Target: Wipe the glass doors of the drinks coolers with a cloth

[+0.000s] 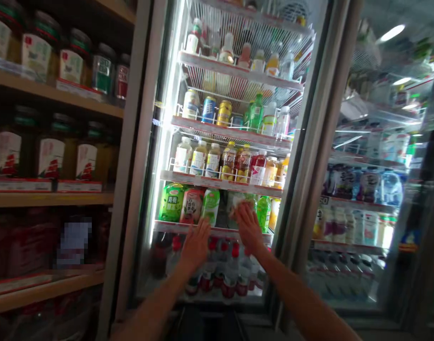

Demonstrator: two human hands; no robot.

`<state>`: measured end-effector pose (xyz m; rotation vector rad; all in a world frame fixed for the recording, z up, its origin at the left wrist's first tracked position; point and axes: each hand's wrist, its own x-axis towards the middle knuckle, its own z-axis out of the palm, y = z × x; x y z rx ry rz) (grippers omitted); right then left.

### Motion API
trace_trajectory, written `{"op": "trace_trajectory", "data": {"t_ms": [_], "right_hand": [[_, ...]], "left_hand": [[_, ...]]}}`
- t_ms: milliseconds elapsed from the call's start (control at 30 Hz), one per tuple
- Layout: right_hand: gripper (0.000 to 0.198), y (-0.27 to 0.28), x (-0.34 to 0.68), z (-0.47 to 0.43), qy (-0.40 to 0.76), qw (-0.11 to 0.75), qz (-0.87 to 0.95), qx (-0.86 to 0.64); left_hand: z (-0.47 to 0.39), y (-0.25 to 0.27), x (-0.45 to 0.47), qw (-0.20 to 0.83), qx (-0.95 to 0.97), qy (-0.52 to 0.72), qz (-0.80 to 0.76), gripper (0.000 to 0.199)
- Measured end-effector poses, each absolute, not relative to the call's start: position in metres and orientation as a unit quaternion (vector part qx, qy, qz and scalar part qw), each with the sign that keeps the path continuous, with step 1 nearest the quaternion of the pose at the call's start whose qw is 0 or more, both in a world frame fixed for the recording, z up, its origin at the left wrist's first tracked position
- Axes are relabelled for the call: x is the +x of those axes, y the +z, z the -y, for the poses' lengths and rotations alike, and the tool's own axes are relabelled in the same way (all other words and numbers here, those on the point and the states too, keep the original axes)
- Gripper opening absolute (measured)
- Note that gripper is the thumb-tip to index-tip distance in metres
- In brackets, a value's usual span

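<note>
My left hand (198, 240) is at the front edge of the lower drinks shelf, fingers stretched out and holding nothing that I can see. Just above its fingertips stands a green and white carton (211, 203). To that carton's left are a red drink pack (191, 205) and a green drink pack (172, 202). My right hand (248, 225) reaches in over the same shelf, against or just in front of a pale, blurred container (237, 201). Motion smears its fingers, so a grip cannot be made out. Green bottles (263, 213) stand right of it.
The lit cooler has white wire shelves of bottles and cans (224, 112). Red-capped bottles (234, 265) fill its bottom. At left, wooden shelves (53, 199) carry large jars (37, 49). A metal door frame (318, 128) separates a second cooler, with dark bottles (344, 184), at right.
</note>
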<state>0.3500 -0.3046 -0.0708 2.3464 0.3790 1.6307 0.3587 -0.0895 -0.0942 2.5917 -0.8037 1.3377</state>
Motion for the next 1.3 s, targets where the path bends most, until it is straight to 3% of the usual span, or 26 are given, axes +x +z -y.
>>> {"op": "trace_trajectory", "data": {"t_ms": [67,267,433,600,800,967,1167,1300], "right_hand": [[0.056,-0.065,0.353,0.295,0.571,0.12,-0.118,0.804],[0.048,-0.084,0.35,0.265,0.472,0.24,-0.312,0.789],[0.052,-0.053,0.361,0.241,0.535,0.149,-0.178,0.812],[0.046,-0.071,0.365,0.216,0.464,0.214,-0.351,0.785],[0.052,-0.052,0.378,0.175,0.47,0.146,-0.278,0.825],[0.043,-0.065,0.383,0.151,0.401,0.194,-0.424,0.788],[0.045,-0.007,0.407,0.085,0.456,0.107,-0.361,0.806],[0.043,-0.035,0.413,0.052,0.433,0.095,-0.406,0.799]], "left_hand": [[0.08,-0.096,0.361,0.058,0.858,0.445,0.252,0.054],[0.057,-0.096,0.361,0.071,0.872,0.437,0.209,0.054],[0.041,-0.097,0.361,0.092,0.881,0.426,0.182,0.057],[0.014,-0.096,0.364,0.101,0.901,0.407,0.114,0.057],[-0.019,-0.098,0.369,0.094,0.914,0.383,0.091,0.06],[-0.038,-0.104,0.371,0.098,0.917,0.377,0.087,0.061],[-0.075,-0.113,0.382,0.111,0.914,0.389,0.026,0.061],[-0.095,-0.118,0.38,0.09,0.924,0.37,0.009,0.059]]}}
